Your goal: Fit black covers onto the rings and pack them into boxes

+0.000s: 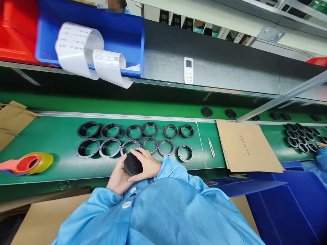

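Close to my body, at the bench's front edge, both hands hold a round black cap [133, 164]. My left hand [119, 177] cups it from the left and below. My right hand [147, 165] grips it from the right, its thumb and fingers spread over the near face and upper rim. Whether another part sits behind the cap is hidden. Just beyond my hands, several black rings [110, 147] lie in two rows on the green bench top [63, 166]; one front-row ring [130, 147] is partly covered by my fingers.
A tape dispenser [33, 163] lies at left, a utility knife [211, 147] and flat cardboard [250, 146] at right. A shelf [163, 64] overhangs the back, bearing a blue bin [133, 34], label rolls [74, 44] and a remote [188, 69]. A co-worker's sleeve [321, 158] shows far right.
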A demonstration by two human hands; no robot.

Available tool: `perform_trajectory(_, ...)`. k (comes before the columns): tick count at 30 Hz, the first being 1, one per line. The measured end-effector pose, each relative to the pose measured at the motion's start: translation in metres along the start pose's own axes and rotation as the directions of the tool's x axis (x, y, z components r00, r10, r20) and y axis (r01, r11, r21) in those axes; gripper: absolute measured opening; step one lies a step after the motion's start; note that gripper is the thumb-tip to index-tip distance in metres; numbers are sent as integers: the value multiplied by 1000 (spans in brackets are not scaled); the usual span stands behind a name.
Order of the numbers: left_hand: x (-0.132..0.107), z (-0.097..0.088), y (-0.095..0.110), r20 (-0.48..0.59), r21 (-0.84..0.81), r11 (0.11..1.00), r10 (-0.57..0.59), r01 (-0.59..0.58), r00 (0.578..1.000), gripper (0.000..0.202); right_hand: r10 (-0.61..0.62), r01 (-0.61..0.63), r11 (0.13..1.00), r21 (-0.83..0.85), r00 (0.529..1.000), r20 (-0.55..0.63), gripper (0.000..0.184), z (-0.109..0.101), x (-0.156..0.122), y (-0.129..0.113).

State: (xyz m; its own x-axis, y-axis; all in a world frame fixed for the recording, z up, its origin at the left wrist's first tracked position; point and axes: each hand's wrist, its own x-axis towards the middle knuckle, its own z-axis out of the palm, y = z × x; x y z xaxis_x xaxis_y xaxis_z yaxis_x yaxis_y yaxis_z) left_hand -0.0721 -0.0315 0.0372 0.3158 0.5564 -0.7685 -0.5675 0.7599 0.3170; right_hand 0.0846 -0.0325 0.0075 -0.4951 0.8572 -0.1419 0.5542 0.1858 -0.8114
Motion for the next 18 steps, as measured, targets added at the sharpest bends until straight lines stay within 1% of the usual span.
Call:
perform_trajectory(1,2,6,-3,15,75,997,-25,23,1000,55,37,-38,999,-18,998,-60,126,-6,-8,13)
perform_trajectory(2,5,10,-5,24,143,989,-40,36,999,54,87,-97,993,-60,985,-152,125,-12,-19,28)
perform_trajectory(3,8,11,-6,29,194,980,-48,41,998,54,151,-187,976,-112,951,-268,123,-18,-31,47)
perform_trajectory(4,12,10,-7,31,225,974,-49,40,998,53,221,-302,940,-158,894,-390,120,-24,-46,67)
perform_trajectory(5,15,8,-8,29,237,971,-49,41,998,53,286,-424,886,-189,818,-499,117,-29,-61,89)
perform_trajectory(6,20,4,-8,27,238,970,-53,45,998,54,339,-532,823,-201,743,-577,114,-33,-76,111)
perform_trajectory(7,24,0,-9,27,236,971,-58,50,998,54,383,-615,761,-205,682,-622,112,-36,-91,132)
perform_trajectory(8,28,-5,-9,21,238,970,-59,52,998,55,420,-674,709,-209,641,-642,111,-37,-104,151)
perform_trajectory(9,31,-9,-10,3,247,968,-55,52,998,55,448,-708,671,-219,623,-641,110,-38,-114,168)
perform_trajectory(10,35,-12,-11,-19,261,964,-48,51,999,55,471,-727,647,-231,619,-628,110,-37,-121,181)
perform_trajectory(12,39,-16,-14,-50,287,957,-35,48,998,54,504,-736,629,-252,632,-588,110,-34,-129,196)
perform_trajectory(15,40,-14,-20,-75,289,956,-33,54,997,55,509,-728,627,-278,653,-562,109,-31,-127,199)
perform_trajectory(18,41,-10,-25,-100,263,963,-34,59,994,57,430,-706,636,-312,660,-616,97,-34,-119,196)
